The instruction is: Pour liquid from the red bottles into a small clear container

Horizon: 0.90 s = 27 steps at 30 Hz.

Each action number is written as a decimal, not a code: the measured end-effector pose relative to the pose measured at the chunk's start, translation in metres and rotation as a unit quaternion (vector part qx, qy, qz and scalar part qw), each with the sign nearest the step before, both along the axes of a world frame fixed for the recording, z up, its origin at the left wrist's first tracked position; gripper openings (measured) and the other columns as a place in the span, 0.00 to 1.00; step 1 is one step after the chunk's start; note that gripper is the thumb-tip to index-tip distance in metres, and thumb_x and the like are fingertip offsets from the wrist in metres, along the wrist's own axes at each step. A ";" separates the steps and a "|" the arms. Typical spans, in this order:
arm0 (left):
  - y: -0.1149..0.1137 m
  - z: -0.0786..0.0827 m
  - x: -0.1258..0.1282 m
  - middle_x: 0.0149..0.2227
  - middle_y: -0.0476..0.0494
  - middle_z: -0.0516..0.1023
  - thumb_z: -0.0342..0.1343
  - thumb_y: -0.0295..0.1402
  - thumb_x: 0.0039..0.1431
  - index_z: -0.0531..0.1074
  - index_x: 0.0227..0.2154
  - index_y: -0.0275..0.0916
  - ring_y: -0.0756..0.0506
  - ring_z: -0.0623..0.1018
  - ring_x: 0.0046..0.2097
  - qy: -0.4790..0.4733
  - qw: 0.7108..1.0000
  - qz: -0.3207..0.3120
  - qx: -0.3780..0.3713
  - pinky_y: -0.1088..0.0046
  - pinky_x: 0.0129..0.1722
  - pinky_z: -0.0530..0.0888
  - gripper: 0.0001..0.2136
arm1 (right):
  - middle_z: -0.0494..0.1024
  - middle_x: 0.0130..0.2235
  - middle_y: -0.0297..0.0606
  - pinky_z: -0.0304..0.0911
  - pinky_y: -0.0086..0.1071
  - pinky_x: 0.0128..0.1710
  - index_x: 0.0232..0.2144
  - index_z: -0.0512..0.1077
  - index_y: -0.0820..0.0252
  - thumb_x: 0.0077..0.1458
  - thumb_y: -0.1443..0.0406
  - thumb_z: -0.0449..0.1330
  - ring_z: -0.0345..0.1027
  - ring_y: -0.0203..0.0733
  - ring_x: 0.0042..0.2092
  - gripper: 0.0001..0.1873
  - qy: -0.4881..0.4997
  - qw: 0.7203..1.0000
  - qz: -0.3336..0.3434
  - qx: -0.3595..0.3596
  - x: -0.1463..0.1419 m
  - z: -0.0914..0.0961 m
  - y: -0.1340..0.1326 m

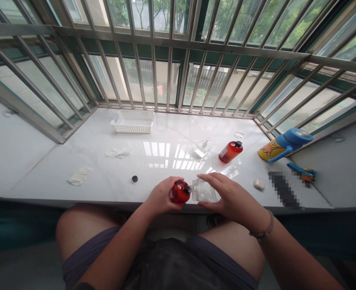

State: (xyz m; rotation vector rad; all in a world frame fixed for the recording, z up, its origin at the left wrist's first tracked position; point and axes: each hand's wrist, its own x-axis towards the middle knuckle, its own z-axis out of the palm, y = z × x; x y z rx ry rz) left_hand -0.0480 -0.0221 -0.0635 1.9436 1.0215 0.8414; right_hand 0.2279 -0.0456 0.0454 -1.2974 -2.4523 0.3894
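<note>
Near the counter's front edge, my left hand is wrapped round an uncapped red bottle. My right hand grips a clear, empty-looking bottle that lies on its side, its neck pointing left. The two bottle mouths meet or nearly meet; I cannot tell whether they touch. A small black cap rests on the counter left of my hands. Beyond my right hand stands a second red bottle with a black cap on. Beside it is a clear pump bottle.
A white perforated basket sits at the back left. Crumpled white tissues lie on the white counter. To the right are a blue and yellow flask, a small pale case and a blurred dark object. Metal bars close off the windows.
</note>
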 end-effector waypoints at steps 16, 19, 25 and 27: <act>0.000 -0.002 -0.001 0.60 0.43 0.79 0.75 0.30 0.45 0.69 0.63 0.47 0.35 0.80 0.60 -0.003 1.000 0.001 0.004 0.58 0.62 0.78 0.40 | 0.78 0.58 0.46 0.77 0.51 0.55 0.68 0.66 0.47 0.58 0.60 0.73 0.77 0.58 0.56 0.39 -0.003 1.000 0.009 0.012 0.001 0.000 0.000; 0.000 -0.002 -0.001 0.60 0.43 0.79 0.75 0.30 0.45 0.69 0.63 0.47 0.35 0.80 0.60 -0.006 1.000 0.001 0.003 0.58 0.62 0.77 0.40 | 0.78 0.58 0.46 0.77 0.51 0.55 0.68 0.66 0.47 0.58 0.61 0.74 0.77 0.58 0.56 0.39 0.000 1.000 0.010 0.015 0.001 0.000 0.000; 0.000 -0.001 -0.001 0.60 0.43 0.79 0.75 0.30 0.45 0.69 0.62 0.47 0.35 0.80 0.60 -0.008 1.000 0.002 0.001 0.58 0.63 0.77 0.39 | 0.78 0.59 0.46 0.77 0.53 0.56 0.69 0.65 0.46 0.58 0.62 0.73 0.76 0.58 0.57 0.40 -0.004 1.000 0.014 0.017 0.000 0.000 0.000; 0.000 0.000 -0.001 0.60 0.42 0.79 0.75 0.30 0.45 0.69 0.62 0.47 0.35 0.80 0.60 -0.006 1.000 0.001 0.000 0.58 0.63 0.77 0.39 | 0.77 0.59 0.47 0.76 0.53 0.56 0.69 0.65 0.47 0.58 0.62 0.73 0.76 0.58 0.57 0.39 -0.005 1.000 0.015 0.018 0.000 0.001 0.000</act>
